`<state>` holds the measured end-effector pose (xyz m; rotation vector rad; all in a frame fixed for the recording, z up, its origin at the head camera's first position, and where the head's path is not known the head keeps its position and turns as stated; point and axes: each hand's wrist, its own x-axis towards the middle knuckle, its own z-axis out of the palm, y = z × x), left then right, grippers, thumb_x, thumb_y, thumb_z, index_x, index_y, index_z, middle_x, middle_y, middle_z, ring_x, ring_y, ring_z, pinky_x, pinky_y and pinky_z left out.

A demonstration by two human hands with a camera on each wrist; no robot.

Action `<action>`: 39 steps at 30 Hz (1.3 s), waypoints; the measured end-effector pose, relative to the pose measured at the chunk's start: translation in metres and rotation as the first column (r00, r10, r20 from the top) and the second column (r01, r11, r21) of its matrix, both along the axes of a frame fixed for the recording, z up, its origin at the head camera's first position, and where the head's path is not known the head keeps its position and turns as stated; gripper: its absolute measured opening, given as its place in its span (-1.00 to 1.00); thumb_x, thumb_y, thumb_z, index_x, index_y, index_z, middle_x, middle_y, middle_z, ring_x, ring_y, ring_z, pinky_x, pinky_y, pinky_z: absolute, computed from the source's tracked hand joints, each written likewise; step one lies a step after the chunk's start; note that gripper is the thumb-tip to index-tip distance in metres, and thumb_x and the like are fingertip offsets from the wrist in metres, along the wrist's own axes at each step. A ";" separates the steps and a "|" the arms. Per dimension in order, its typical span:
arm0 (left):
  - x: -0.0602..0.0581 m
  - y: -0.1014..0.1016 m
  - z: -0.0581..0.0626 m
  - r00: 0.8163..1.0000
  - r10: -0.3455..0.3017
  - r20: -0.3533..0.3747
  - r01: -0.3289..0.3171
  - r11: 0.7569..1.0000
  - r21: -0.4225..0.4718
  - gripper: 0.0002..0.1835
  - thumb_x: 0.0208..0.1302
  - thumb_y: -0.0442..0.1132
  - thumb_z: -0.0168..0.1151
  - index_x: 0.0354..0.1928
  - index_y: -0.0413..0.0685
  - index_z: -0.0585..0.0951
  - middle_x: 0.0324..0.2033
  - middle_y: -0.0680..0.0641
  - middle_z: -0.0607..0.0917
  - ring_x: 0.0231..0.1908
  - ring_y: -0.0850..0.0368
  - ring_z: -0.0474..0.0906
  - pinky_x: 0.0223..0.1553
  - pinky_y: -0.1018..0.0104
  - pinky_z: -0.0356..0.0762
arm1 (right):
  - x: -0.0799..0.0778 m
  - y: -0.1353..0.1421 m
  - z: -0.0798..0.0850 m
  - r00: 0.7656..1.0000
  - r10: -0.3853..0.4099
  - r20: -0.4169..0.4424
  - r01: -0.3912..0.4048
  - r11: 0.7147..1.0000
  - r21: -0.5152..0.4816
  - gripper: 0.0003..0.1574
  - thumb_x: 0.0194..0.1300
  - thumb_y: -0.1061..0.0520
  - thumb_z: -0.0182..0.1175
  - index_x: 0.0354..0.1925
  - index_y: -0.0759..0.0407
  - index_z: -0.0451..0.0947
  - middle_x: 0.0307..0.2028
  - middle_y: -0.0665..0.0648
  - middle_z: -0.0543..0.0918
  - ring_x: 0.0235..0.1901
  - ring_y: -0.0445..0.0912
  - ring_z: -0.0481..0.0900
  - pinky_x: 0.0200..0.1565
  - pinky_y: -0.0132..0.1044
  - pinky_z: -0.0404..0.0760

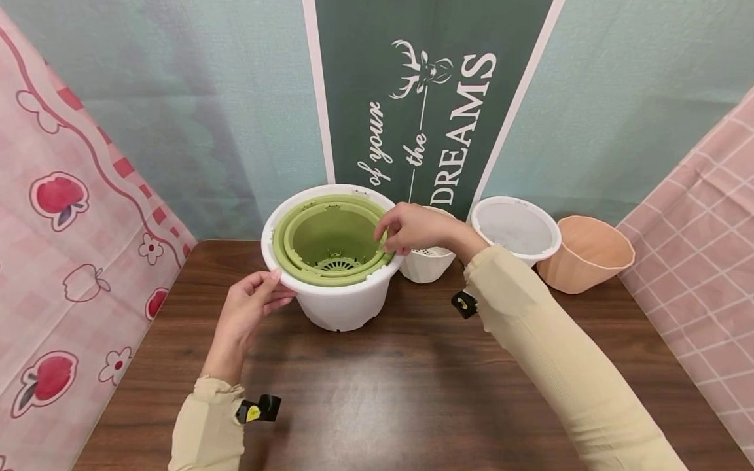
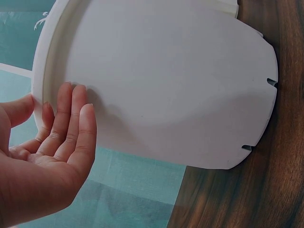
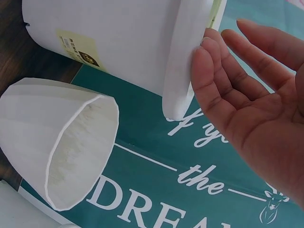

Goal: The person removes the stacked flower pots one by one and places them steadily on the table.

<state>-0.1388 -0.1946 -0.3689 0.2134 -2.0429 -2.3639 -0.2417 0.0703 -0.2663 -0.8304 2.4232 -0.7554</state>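
A large white flowerpot (image 1: 341,307) stands upright on the table, and two green pots sit nested inside it. The inner green pot (image 1: 330,226) has a slotted bottom; the outer green pot (image 1: 279,255) shows as a ring around it. My left hand (image 1: 250,304) pinches the white rim at the near left, thumb on top and fingers below. At the right side, my right hand (image 1: 412,229) reaches over the white rim, its thumb and forefinger pinching the inner green rim. In the right wrist view the other fingers (image 3: 203,71) curl close beside the white rim.
Right of the large pot stands a small white faceted pot (image 1: 427,267), partly behind the right hand. Farther right are a white round pot (image 1: 515,226) with a grey inside and a peach pot (image 1: 589,255). A printed cloth (image 1: 235,131) hangs behind the wooden table (image 1: 353,405).
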 end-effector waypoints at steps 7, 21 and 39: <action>0.000 0.000 0.000 1.000 0.001 0.013 -0.001 1.000 0.003 -0.81 0.34 -0.19 0.05 -0.36 -0.17 0.47 -0.55 0.04 0.66 -0.40 0.20 0.63 -0.22 0.34 0.61 | 0.000 -0.004 0.001 1.000 0.007 0.018 -0.007 1.000 0.010 -0.73 0.14 0.34 0.12 -0.14 0.33 0.55 -0.46 0.18 0.65 -0.54 -0.08 0.54 -0.37 -0.27 0.59; 0.000 0.000 0.000 1.000 0.000 0.019 0.000 1.000 -0.008 -0.80 0.34 -0.18 0.05 -0.35 -0.17 0.47 -0.54 0.04 0.65 -0.39 0.20 0.63 -0.23 0.36 0.61 | -0.003 -0.006 -0.003 0.998 0.015 0.057 -0.016 1.000 0.016 -0.72 0.13 0.37 0.10 -0.14 0.38 0.54 -0.52 0.15 0.60 -0.61 -0.17 0.46 -0.48 -0.40 0.52; 0.001 0.000 0.002 1.000 -0.012 0.019 0.013 1.000 -0.015 -0.77 0.34 -0.16 0.05 -0.31 -0.22 0.46 -0.52 0.04 0.65 -0.38 0.20 0.63 -0.20 0.35 0.60 | -0.003 -0.004 -0.006 0.998 -0.009 0.063 0.010 1.000 -0.023 -0.73 0.13 0.37 0.13 -0.14 0.37 0.54 -0.53 0.15 0.59 -0.61 -0.20 0.42 -0.50 -0.44 0.48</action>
